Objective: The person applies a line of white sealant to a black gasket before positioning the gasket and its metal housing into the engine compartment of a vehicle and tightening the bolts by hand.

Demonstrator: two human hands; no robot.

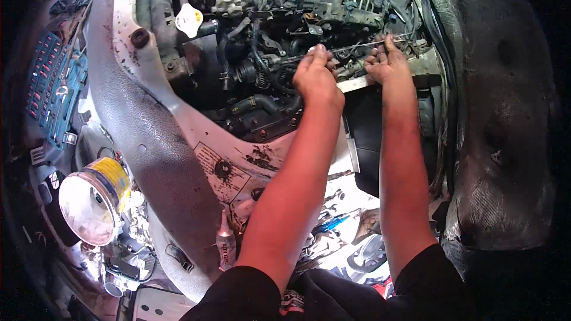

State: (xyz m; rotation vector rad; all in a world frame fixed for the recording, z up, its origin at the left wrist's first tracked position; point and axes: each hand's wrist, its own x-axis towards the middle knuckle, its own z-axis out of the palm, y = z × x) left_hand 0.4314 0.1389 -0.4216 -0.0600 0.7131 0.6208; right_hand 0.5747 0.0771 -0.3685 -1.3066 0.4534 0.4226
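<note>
Both my arms reach into the open engine bay (262,30) of a vehicle. Between my hands runs a thin, dark rod-like piece (357,46), lying across the hoses and cables near the bay's near right side. My left hand (317,76) is closed, with thumb and fingers curled at the rod's left part; the fingertips are partly hidden. Farther right, my right hand (388,64) pinches the same rod between thumb and fingers, its palm turned partly up. Beneath both hands sits a pale metal edge (355,84). Dark hoses (256,104) lie left of my left hand.
A radiator-type cap (189,20) sits at the bay's left. Left of the pale body panel (143,119) are a blue socket case (56,89) and a tub (89,208). A tube (225,244) stands by my left forearm. Loose tools (327,226) lie below. A dark padded cover (502,113) hangs right.
</note>
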